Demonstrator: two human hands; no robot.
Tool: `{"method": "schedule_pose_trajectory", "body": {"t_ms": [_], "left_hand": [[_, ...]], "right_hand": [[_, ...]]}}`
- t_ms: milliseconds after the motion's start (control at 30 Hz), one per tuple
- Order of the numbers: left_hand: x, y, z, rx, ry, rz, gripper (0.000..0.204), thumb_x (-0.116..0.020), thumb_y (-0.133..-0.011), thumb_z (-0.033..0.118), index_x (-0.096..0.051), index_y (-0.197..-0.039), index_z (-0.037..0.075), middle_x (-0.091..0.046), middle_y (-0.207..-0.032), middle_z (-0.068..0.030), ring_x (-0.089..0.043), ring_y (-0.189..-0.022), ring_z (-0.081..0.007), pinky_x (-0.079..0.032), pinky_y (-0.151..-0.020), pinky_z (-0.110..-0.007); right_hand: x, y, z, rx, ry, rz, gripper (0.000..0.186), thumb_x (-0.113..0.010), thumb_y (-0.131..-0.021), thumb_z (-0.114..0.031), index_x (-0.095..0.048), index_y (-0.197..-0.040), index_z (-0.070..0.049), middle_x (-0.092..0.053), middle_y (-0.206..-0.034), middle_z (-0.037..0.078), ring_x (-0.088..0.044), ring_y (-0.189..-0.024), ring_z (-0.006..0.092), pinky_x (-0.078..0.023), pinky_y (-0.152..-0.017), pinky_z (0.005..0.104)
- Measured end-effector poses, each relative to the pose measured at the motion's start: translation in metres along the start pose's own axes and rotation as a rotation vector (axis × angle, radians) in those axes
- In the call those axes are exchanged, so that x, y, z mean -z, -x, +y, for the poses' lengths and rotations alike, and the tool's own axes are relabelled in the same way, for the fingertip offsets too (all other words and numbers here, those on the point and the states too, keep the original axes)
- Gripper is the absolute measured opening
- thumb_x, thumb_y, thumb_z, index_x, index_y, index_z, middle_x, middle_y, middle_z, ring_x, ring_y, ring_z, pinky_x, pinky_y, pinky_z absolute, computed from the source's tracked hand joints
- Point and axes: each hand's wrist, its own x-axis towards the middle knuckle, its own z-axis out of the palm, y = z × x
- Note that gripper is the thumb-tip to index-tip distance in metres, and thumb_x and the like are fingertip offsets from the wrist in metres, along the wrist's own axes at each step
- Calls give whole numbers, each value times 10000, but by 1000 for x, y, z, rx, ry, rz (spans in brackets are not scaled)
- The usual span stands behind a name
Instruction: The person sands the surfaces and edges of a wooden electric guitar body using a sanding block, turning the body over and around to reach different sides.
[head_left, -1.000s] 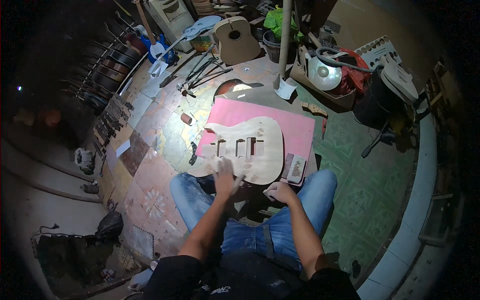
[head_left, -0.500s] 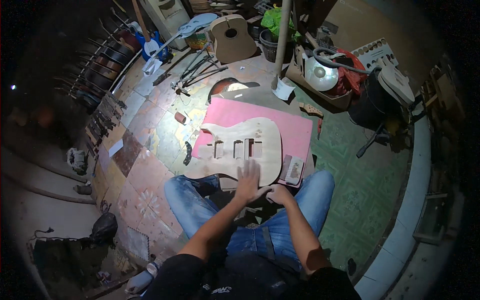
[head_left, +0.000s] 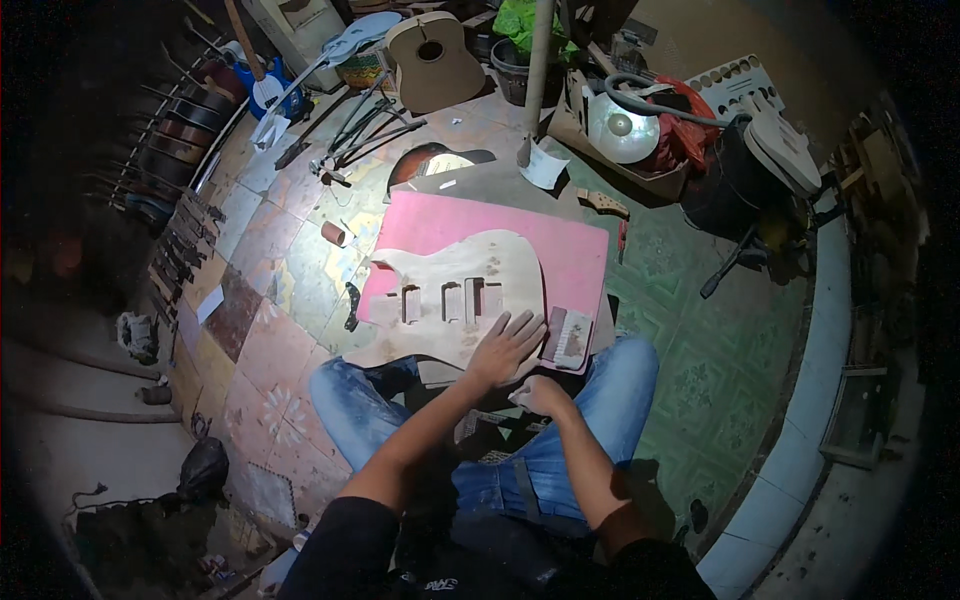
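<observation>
A pale, unfinished wooden electric guitar body (head_left: 440,258) with routed cavities and brown smudges lies flat on a pink board (head_left: 570,240). My left hand (head_left: 508,348) rests on its lower right part, fingers stretched out flat against the wood. Just below the body's near edge is my right hand (head_left: 542,395), its fingers curled closed. Whatever it may hold is hidden. Beside the body, near the board's right corner, lies a brown-and-white block (head_left: 568,336).
A maple guitar headstock (head_left: 603,203) and a red-handled tool (head_left: 621,240) lie right of the board. Beyond it stand a pole (head_left: 540,80) and an acoustic guitar body (head_left: 432,75). A brown roll (head_left: 333,234) and black curved piece (head_left: 352,306) lie to the left.
My left hand has slid rightward over the guitar body, toward its lower right edge. My right hand has come apart from the left thumb. The whole view has shifted slightly.
</observation>
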Motion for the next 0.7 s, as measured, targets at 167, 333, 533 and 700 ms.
{"method": "schedule_pose_trajectory", "body": {"t_ms": [167, 333, 533, 700], "left_hand": [[8, -71, -44, 57, -1, -7, 700, -541, -927, 450, -424, -1482, 39, -379, -1570, -179, -299, -1483, -340, -208, -1194, -576], [15, -118, -83, 446, -40, 132, 736, -548, -922, 444, -393, -1487, -2, -360, -1569, -216, -299, -1476, -365, -207, -1189, -589], [16, -120, -62, 221, -21, 37, 788, -559, -904, 491, -379, -1498, 6, -346, -1577, -217, -285, -1464, -426, -198, -1186, -598], [14, -122, -61, 528, -116, 202, 756, -580, -883, 476, -434, -1470, 23, -399, -1552, -176, -301, -1455, -421, -197, -1188, -594]], "right_hand": [[-1, 0, 0, 44, -116, 72, 246, -746, -817, -260, -750, -911, -33, -727, -830, 161, -694, -768, 290, -533, -720, 405], [-5, -5, 7, 34, -128, 97, 234, -739, -830, -255, -759, -935, -47, -740, -892, 175, -723, -838, 304, -551, -761, 399], [1, -2, 0, -8, -185, 86, 238, -731, -817, -234, -746, -938, -31, -733, -939, 208, -715, -894, 341, -546, -795, 428], [2, 0, -12, -19, -138, 96, 226, -697, -804, -215, -750, -926, -33, -733, -899, 190, -717, -853, 327, -548, -772, 428]]}}
